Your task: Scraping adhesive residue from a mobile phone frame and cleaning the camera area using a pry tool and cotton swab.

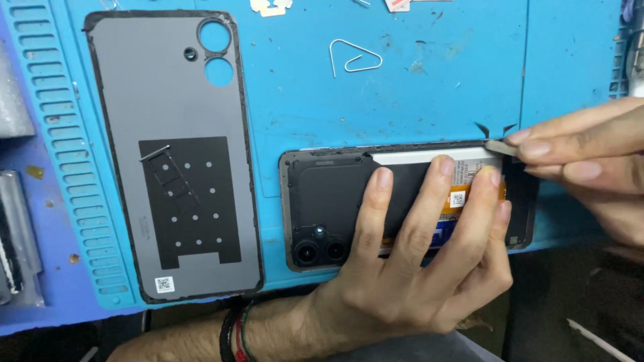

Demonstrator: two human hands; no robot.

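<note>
My left hand [402, 261] presses flat on the opened phone [335, 208] at the mat's near edge, fingers spread over its battery [463, 164]. My right hand [590, 154] pinches a thin pry tool [500, 146] at the phone's far right corner. I judge I'm prying here; next calls for gentle, shallow leverage.

The left hand [416, 268] is lying palm down, its forearm entering from seven o'clock with dark and red bands circling the wrist. Its four fingers [379, 201] are fanning out toward twelve and one o'clock, spread and pressing flat, while the thumb is hidden from view. The right hand [590, 161] is reaching in from three o'clock, its fingers lying nearly level and stacked, pointing toward nine o'clock, with the fingertips [520, 137] pinching together just beyond the left hand's little finger.
</note>
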